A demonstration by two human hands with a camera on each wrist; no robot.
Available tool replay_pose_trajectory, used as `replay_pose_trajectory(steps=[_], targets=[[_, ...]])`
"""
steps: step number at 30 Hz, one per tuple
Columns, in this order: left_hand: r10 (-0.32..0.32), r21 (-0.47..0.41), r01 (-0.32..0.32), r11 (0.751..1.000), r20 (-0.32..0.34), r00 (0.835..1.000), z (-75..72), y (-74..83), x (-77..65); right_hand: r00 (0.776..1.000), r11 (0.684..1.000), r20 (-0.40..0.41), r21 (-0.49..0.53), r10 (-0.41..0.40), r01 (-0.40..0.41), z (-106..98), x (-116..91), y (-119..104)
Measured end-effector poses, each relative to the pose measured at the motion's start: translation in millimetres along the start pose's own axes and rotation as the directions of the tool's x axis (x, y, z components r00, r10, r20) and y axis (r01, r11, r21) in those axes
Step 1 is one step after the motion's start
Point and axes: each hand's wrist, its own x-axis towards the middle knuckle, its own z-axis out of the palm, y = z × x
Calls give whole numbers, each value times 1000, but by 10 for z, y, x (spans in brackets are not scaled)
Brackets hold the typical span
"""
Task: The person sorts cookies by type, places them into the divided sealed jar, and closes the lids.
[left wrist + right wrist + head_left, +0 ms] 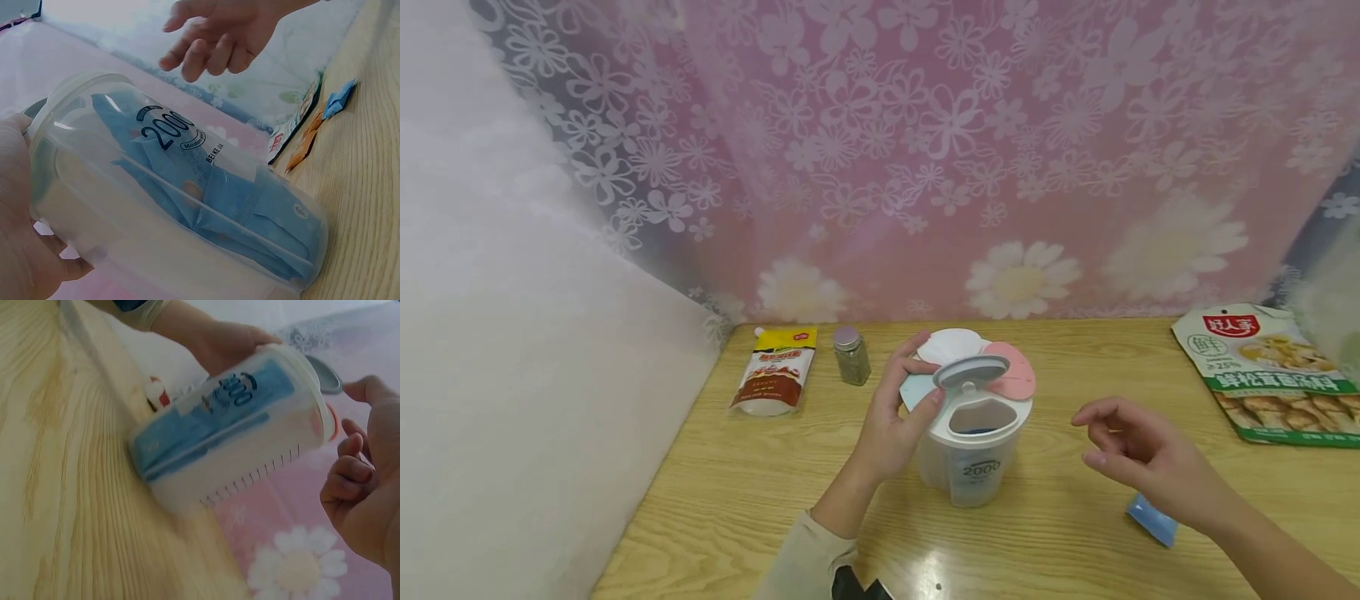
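A clear storage canister (973, 475) marked 2000 stands on the table, its lid split into coloured sections. Its grey flap (972, 371) is raised above an opening. Blue sachets (231, 206) fill one compartment, seen through the wall in the left wrist view. My left hand (891, 421) grips the canister near its top on the left side, the thumb close to the raised flap. Apart from the canister, my right hand (1150, 462) hovers to its right with fingers loosely bent, holding nothing. Below that hand a blue sachet (1152, 521) lies on the table.
At the back left are a spouted pouch (775, 371) and a small spice jar (852, 356). A large green and white food packet (1270, 375) lies at the right. An orange sachet (304, 147) is near the blue one in the left wrist view.
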Motion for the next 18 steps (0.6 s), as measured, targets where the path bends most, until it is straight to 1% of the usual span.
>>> replay_pose_trajectory(steps=[3,6,10,15,17,18], targets=[[0,2,0,1000,1,1000,-6,6,3,996,1000,85,-19,12,-11,-108,-77,34],[-7,4,7,1000,1,1000,-1,-1,-2,991,999,130,-41,34,-29,-198,-169,71],[-4,1,4,1000,-7,1000,1,1,-1,985,998,168,-64,32,-21,-299,-254,137],[11,-8,-11,1000,-1,1000,0,-3,7,974,991,215,-127,66,-39,-427,-364,243],[12,-10,-12,1000,1,1000,-1,4,11,970,985,224,-159,97,-62,-482,-421,291],[10,-9,-10,1000,1,1000,-3,9,13,968,984,227,-159,110,-75,-510,-448,323]])
